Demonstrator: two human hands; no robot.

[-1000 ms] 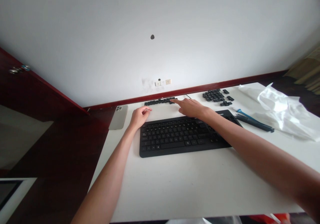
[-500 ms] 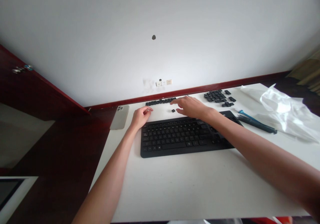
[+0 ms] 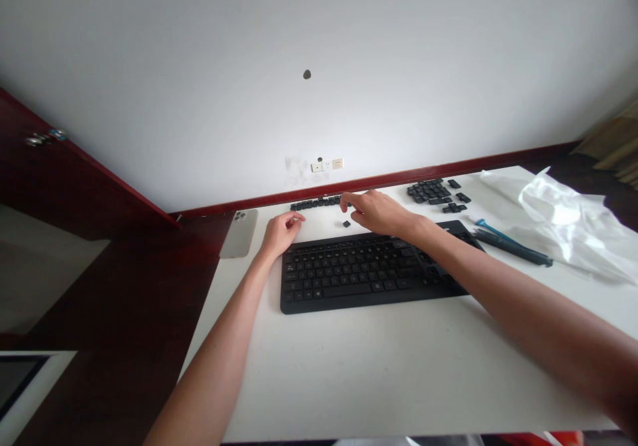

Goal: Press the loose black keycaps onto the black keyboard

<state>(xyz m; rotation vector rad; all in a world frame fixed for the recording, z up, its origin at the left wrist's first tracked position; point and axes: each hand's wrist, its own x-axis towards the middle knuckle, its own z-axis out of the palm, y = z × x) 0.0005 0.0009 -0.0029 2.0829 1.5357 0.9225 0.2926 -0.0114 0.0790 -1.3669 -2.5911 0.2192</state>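
Observation:
A black keyboard [image 3: 349, 266] lies on the white table, its right part partly hidden under my right forearm. Beyond its far edge, my right hand [image 3: 376, 212] hovers with the index finger bent and the thumb apart, nothing visible between them. Just below those fingertips sits a loose black keycap [image 3: 346, 224]. A row of black keycaps [image 3: 314, 203] stretches along the table's back edge, its right end behind my right fingers. Past the keyboard's far left corner my left hand [image 3: 282, 232] rests on the table, fingers loosely curled but not closed, with nothing visible in it.
More keycaps [image 3: 428, 191] are grouped at the back right. A phone [image 3: 239, 234] lies at the left edge. Right of the keyboard are a dark tool with a blue strip [image 3: 513, 245] and a crumpled clear plastic bag [image 3: 563, 213]. The wall [image 3: 224, 100] rises behind the table.
My right index finger has curled inward and pulled slightly back from the keycap row. The single keycap has shifted a little toward me and turned. My left hand stays put.

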